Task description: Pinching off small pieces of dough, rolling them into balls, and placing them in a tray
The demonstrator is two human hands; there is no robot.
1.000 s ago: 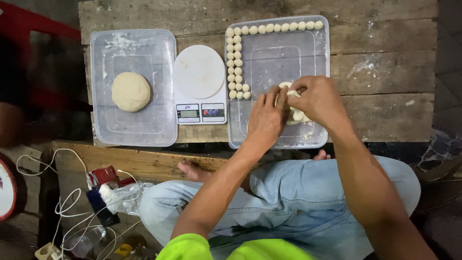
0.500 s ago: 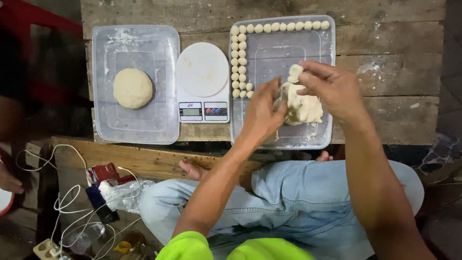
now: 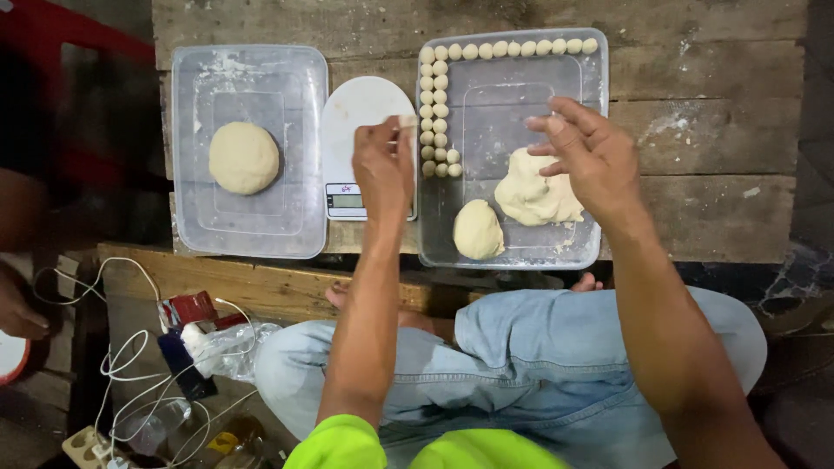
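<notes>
Pale dough fills two clear plastic trays on a rough wooden table (image 3: pixel 712 200), seen from above a seated person in blue jeans and a bright yellow-green top. The left hand (image 3: pixel 382 169) is over the white kitchen scale (image 3: pixel 360 108), which stands between the trays, its fingers (image 3: pixel 401 139) pinched shut on a small piece of dough (image 3: pixel 407 122) just above the scale's platform; whether the piece touches the platform cannot be told. The right hand (image 3: pixel 586 156) hovers over the right tray (image 3: pixel 599 104), fingers spread loosely and holding nothing, just above an irregular lump of dough (image 3: pixel 532 195) that lies on the tray floor. Beside that lump, toward the tray's near edge, sits a smoother rounded portion of dough (image 3: pixel 478 230). Small dough balls (image 3: pixel 508 49) line the right tray's far edge in a single row and run down its left side in a double column next to the scale. In the left tray (image 3: pixel 295 78), dusted with flour, one large round dough ball (image 3: pixel 244 157) rests alone near the middle. Below the table, white cables (image 3: pixel 122 365), a red packet (image 3: pixel 187 308) and a clear plastic bag (image 3: pixel 228 347) lie on the floor. Another person's hand (image 3: pixel 17 304) shows at the left edge.
</notes>
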